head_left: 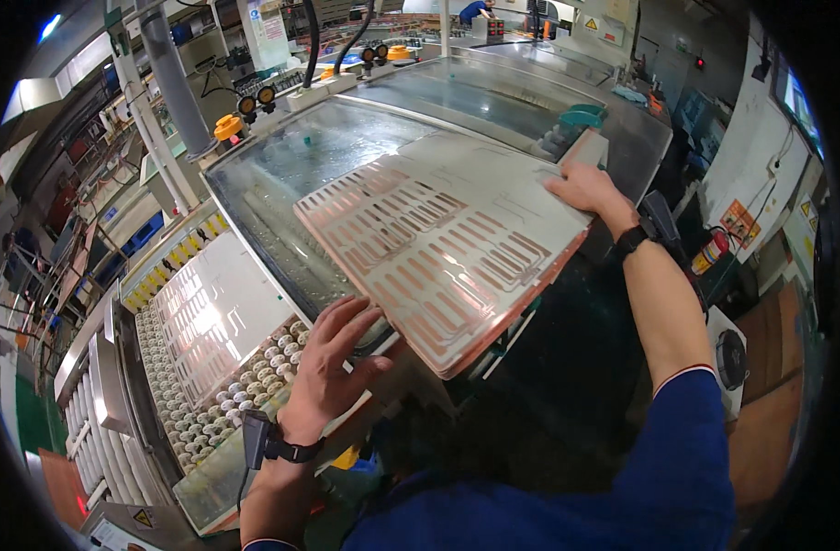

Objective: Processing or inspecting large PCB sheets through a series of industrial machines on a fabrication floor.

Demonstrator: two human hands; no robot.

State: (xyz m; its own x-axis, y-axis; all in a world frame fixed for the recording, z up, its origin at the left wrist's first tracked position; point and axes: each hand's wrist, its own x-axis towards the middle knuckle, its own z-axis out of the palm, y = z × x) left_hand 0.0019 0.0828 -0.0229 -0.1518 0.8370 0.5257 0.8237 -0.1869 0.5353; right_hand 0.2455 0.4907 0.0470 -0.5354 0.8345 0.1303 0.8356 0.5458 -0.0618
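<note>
Lower centre: left hand [326, 378], fingers apart, tips by the near left edge of a flat panel [420, 241]; contact hard to confirm. Panel mid-frame, lying at a slant over a clear-topped tank [342, 124] — rectangular, pale matte face, rows of shiny copper-coloured bars and looped lines, reddish along the near edge. Edge looks layered; sheet count unclear. Right hand [593, 193], right of centre, at the panel's upper right corner, fingers bent; undersides hidden, cannot tell whether they clamp it. Lower left: roller bed [264, 369], packed with small knobbly pale wheels, bearing a second panel [241, 308] of like pattern, flat, partly washed out by glare. Tank top glassy, wet-looking; inside murky. Farther, upper left: dark round gauges [257, 98], an orange knob [227, 128]. Top edge: person in blue [475, 12] — too small for detail.
</note>
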